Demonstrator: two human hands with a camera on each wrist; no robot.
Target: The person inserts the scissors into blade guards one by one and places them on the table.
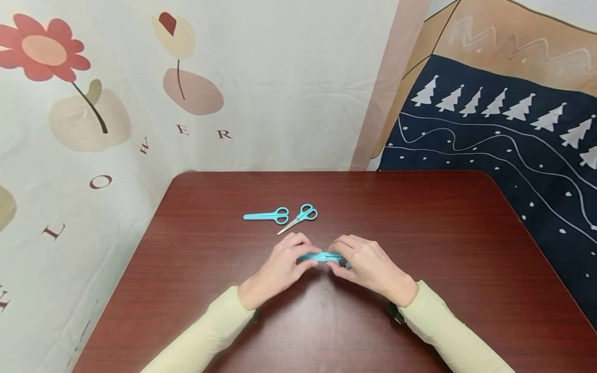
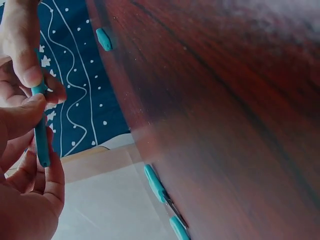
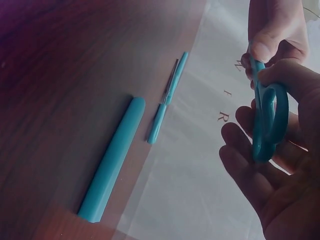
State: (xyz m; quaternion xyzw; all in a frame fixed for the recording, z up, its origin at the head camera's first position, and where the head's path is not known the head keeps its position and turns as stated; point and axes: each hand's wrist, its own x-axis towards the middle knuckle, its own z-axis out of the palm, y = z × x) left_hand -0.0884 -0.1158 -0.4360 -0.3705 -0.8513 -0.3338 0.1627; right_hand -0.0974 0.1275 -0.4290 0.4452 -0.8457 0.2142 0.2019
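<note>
Both hands hold a sheathed pair of light blue scissors in front of the person, above the table. The left hand (image 1: pixel 282 267) pinches the blue sheath (image 2: pixel 41 142) between thumb and fingers. The right hand (image 1: pixel 370 264) grips the scissors by the handle loops (image 3: pixel 280 117), thumb on top. Blades are hidden inside the sheath. A loose blue sheath (image 3: pixel 112 165) lies on the table below the right hand, mostly covered by it in the head view. Beyond the hands lie open-bladed scissors (image 1: pixel 298 218) with blue handles and a sheathed blue pair (image 1: pixel 266 216) to their left.
The dark red-brown wooden table (image 1: pixel 443 223) has rounded far corners. Behind it hangs a pale cloth (image 1: pixel 289 93) printed with flowers and letters. At the right is a navy cloth (image 1: pixel 466 134) with white trees.
</note>
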